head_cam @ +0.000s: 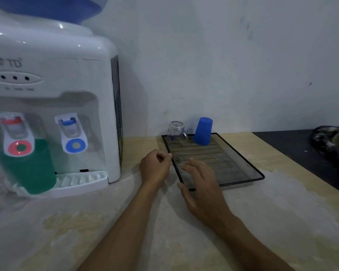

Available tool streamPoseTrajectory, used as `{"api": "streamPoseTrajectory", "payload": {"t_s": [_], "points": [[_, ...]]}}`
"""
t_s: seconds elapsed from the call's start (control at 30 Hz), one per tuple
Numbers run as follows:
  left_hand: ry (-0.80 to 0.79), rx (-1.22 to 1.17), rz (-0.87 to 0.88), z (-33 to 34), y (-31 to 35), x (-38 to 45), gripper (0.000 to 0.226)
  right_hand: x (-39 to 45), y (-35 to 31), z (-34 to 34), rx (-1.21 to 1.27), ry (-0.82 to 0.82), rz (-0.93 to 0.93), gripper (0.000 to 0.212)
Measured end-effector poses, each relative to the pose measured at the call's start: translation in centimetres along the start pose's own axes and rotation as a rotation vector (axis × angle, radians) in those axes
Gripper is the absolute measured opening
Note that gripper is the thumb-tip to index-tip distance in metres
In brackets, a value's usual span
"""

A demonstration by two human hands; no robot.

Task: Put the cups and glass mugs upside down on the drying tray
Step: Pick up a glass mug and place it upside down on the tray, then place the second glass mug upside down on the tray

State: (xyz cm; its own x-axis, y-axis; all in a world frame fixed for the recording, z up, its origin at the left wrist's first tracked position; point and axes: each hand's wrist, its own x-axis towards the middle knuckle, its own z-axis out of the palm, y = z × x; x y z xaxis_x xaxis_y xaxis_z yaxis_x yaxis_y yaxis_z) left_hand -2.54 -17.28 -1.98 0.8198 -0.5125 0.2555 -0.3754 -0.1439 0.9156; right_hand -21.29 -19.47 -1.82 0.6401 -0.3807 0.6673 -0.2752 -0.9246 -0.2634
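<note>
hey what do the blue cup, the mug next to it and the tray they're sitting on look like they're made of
Blue cup: probably plastic, opaque and matte, evenly coloured with no glint.
Mug: clear glass by the look, see-through, with bright reflections and a handle.
Tray: a dark thin rim, possibly metal or plastic, around a translucent smoky slatted base; the blur leaves it open.

Dim room, plain white wall (223, 55), pale worn wooden counter (282, 212), white water dispenser (53, 79) at left
</note>
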Motion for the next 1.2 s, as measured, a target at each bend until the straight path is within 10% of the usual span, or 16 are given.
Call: {"api": "streamPoseTrajectory", "payload": {"t_s": [1.2], "points": [[-0.232,0.262,0.256,-11.0,-0.6,-13.2,0.047,-4.8,-5.7,-2.5,-0.056,-0.066,-0.165,0.036]]}}
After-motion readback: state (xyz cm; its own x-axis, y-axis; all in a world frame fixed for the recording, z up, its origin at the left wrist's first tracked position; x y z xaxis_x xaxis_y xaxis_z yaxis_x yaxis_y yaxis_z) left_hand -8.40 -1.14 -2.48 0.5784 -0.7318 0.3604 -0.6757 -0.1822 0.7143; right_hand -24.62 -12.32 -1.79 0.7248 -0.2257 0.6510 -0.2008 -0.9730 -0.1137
